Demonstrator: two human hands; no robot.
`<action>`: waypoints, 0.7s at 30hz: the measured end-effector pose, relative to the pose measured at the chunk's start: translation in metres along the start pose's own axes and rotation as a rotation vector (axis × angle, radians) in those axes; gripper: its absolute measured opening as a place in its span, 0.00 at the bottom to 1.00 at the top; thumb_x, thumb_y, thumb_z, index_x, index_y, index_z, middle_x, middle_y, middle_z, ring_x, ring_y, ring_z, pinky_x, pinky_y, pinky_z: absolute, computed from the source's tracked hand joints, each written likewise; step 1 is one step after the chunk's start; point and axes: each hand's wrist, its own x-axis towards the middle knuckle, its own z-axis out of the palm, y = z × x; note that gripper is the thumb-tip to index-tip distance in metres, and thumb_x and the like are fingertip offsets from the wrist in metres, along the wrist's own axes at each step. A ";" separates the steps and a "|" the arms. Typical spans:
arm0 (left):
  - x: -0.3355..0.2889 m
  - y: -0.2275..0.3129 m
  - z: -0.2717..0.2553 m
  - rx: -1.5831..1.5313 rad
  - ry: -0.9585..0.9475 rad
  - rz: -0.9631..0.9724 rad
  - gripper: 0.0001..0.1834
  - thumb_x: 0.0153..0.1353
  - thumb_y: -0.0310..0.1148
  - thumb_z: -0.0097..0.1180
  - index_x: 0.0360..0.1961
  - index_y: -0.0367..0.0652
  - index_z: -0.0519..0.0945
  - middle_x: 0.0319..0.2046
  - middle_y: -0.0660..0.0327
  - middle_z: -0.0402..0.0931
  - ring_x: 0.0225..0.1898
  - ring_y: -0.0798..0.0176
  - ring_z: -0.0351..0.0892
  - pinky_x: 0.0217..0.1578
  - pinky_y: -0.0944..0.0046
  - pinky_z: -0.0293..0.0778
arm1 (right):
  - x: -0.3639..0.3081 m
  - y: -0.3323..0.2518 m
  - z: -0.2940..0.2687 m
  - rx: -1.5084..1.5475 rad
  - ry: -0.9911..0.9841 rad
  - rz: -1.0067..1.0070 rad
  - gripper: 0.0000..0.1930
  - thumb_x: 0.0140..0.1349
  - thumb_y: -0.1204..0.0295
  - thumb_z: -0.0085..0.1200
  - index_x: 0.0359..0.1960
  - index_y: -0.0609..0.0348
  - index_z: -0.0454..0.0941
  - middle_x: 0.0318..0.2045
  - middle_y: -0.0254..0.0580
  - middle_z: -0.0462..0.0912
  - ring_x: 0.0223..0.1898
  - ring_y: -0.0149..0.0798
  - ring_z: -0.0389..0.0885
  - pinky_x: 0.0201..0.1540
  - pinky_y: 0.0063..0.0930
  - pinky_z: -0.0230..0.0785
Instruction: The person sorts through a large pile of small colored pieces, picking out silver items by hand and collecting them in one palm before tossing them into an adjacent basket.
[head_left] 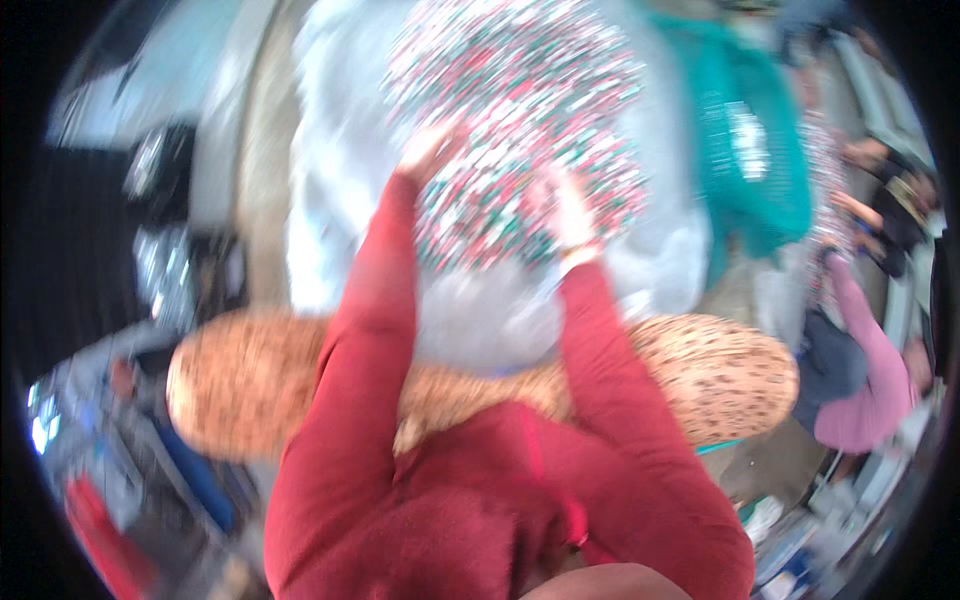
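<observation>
One heap of red, green and white pieces, too blurred to count, lies at twelve o'clock on one pale sheet. At its nine o'clock is one left hand, at its five one right hand; I cannot tell either's grip

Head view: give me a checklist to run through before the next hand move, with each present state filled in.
1. Left hand at the pile: ok, at its left side.
2. Right hand at the pile: ok, at its lower right part.
3. Hands apart: ok, pieces show between them.
4. Pieces gripped: cannot tell, motion blur.
5. Net away from both hands: ok, off to the right.
6. Picture sharp enough to judge fingers: not ok, blurred.
</observation>
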 end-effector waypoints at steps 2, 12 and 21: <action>-0.020 -0.042 0.021 0.104 -0.374 -0.618 0.13 0.50 0.29 0.53 0.40 0.44 0.75 0.30 0.54 0.77 0.30 0.51 0.76 0.37 0.59 0.71 | 0.007 0.008 0.016 0.421 0.085 0.041 0.09 0.56 0.63 0.44 0.29 0.55 0.70 0.21 0.33 0.71 0.22 0.31 0.70 0.22 0.26 0.65; -0.009 0.015 0.054 0.213 -0.495 -0.727 0.14 0.39 0.40 0.64 0.25 0.42 0.81 0.27 0.52 0.78 0.29 0.50 0.79 0.33 0.56 0.74 | -0.008 -0.013 0.009 1.085 -0.348 -0.063 0.15 0.60 0.62 0.37 0.17 0.55 0.58 0.14 0.30 0.53 0.16 0.27 0.53 0.14 0.19 0.45; 0.028 -0.022 0.007 0.437 -0.769 -0.366 0.19 0.52 0.46 0.46 0.35 0.43 0.79 0.28 0.50 0.77 0.31 0.50 0.77 0.34 0.53 0.71 | 0.016 0.002 -0.003 1.143 -0.485 -0.002 0.14 0.61 0.65 0.37 0.30 0.64 0.71 0.24 0.39 0.73 0.25 0.33 0.70 0.23 0.23 0.62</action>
